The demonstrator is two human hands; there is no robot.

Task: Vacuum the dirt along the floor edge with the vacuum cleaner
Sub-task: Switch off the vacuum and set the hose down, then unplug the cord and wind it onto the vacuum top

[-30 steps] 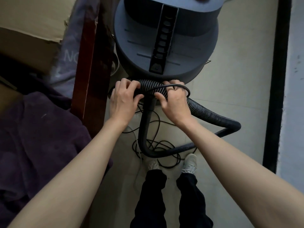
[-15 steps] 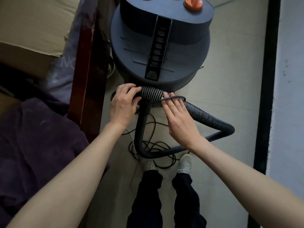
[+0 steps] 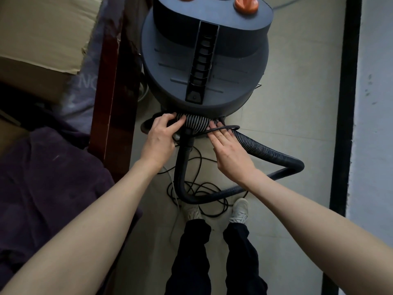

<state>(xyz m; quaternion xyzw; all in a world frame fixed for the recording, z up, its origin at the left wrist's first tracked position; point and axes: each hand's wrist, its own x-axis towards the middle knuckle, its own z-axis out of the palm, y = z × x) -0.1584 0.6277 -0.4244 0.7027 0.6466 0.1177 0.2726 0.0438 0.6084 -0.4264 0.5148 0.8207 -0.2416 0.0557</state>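
A dark grey canister vacuum cleaner [image 3: 204,60] with orange knobs stands on the floor ahead of me. Its ribbed black hose [image 3: 265,150] is bunched at the front of the canister, runs right, bends back and loops towards my feet. My left hand [image 3: 159,137] grips the bunched hose at its left side. My right hand [image 3: 229,150] lies with straight fingers on the hose, and a loop of black power cord [image 3: 225,128] crosses over its fingers.
A red-brown wooden post [image 3: 114,92] and a purple cloth [image 3: 49,177] stand to the left, with cardboard [image 3: 42,33] behind. Tangled cord [image 3: 204,192] lies on the tiled floor by my shoes. A black skirting strip [image 3: 348,103] runs along the white wall on the right.
My right hand has uncurled from the hose and now lies flat under the cord loop. The view has shifted, showing more of the vacuum's top.
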